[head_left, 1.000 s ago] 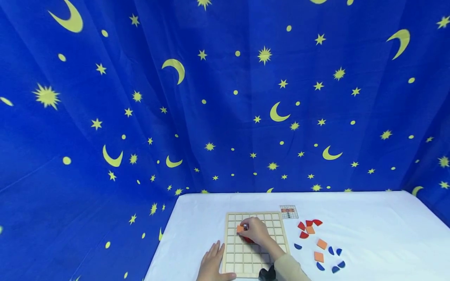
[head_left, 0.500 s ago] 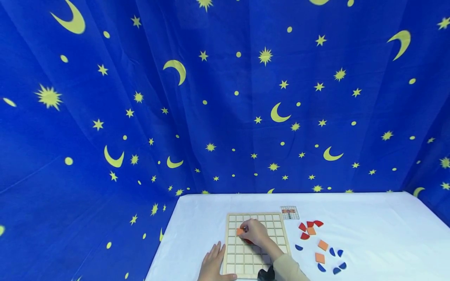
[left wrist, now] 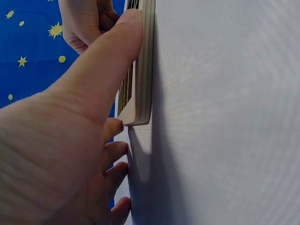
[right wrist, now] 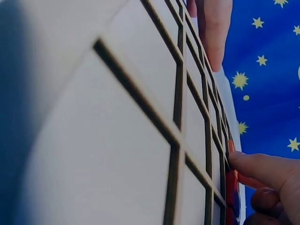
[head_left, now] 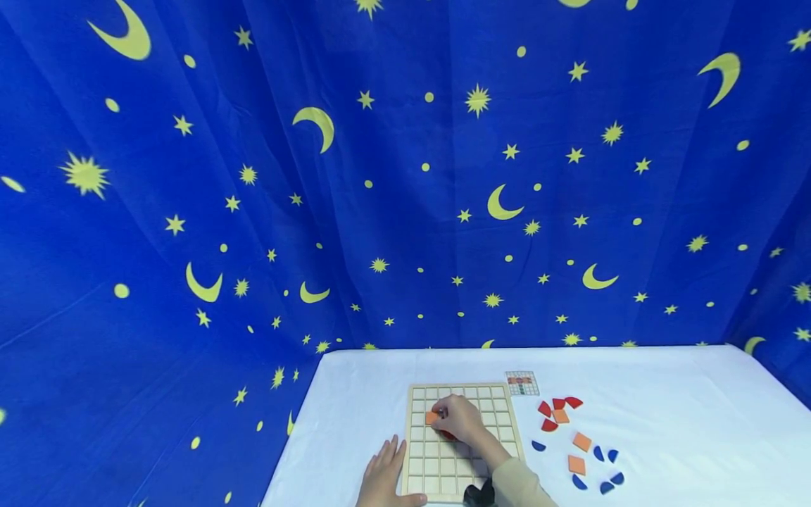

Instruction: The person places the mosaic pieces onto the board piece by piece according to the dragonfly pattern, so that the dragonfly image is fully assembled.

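Observation:
A wooden grid board (head_left: 439, 448) lies on the white table. Over its upper left part, my right hand (head_left: 461, 417) pinches an orange square tile (head_left: 431, 417) by its right side, and the tile sits low in a grid cell. Partly hidden under that hand is a red piece (head_left: 448, 435) on the board. In the right wrist view, a fingertip touches the orange tile (right wrist: 231, 146) beside red pieces (right wrist: 231, 187). My left hand (head_left: 382, 475) rests with fingers spread at the board's left edge, its thumb along the near corner of the wooden frame (left wrist: 140, 93).
A small printed pattern card (head_left: 522, 383) lies by the board's far right corner. To the right are scattered several red quarter-round pieces (head_left: 549, 425), three orange squares (head_left: 576, 465) and several blue half-rounds (head_left: 579, 482). A blue star-patterned curtain (head_left: 405, 211) stands behind the table.
The orange tile, slightly raised and tilted a second ago, now lies flatter in its cell, with the right hand still at it. The left hand has stayed in place.

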A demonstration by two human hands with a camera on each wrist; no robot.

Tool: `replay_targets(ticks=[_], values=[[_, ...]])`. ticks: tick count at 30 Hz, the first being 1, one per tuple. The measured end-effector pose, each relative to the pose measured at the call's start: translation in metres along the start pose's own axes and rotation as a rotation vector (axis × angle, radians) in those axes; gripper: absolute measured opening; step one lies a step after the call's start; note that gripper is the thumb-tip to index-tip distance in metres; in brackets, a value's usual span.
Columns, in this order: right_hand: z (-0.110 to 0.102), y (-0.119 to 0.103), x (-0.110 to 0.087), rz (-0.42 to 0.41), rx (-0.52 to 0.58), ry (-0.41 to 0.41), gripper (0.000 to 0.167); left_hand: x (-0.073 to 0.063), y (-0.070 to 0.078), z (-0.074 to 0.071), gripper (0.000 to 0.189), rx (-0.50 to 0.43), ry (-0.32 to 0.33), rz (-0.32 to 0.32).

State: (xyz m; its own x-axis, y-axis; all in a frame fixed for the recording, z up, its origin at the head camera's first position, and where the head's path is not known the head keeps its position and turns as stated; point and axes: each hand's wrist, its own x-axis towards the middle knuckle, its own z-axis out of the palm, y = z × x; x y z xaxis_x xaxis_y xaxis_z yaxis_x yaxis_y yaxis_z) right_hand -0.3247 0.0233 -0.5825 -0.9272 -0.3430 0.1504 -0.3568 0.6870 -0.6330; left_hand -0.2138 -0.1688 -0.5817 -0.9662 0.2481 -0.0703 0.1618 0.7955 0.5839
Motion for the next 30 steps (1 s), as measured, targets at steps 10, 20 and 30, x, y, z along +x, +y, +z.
replay_targets(ticks=[10, 20, 30], values=[[-0.023, 0.011, -0.017, -0.025, 0.056, 0.101, 0.022, 0.004, 0.000, 0.004, 0.100, 0.042, 0.022, 0.028], [-0.053, 0.037, -0.040, 0.117, 0.085, 0.199, 0.022, 0.006, -0.005, 0.003, 0.101, -0.013, -0.001, 0.032], [-0.080, 0.066, -0.060, 0.261, 0.060, 0.274, 0.022, 0.008, -0.016, 0.009, 0.102, 0.025, -0.012, 0.050]])
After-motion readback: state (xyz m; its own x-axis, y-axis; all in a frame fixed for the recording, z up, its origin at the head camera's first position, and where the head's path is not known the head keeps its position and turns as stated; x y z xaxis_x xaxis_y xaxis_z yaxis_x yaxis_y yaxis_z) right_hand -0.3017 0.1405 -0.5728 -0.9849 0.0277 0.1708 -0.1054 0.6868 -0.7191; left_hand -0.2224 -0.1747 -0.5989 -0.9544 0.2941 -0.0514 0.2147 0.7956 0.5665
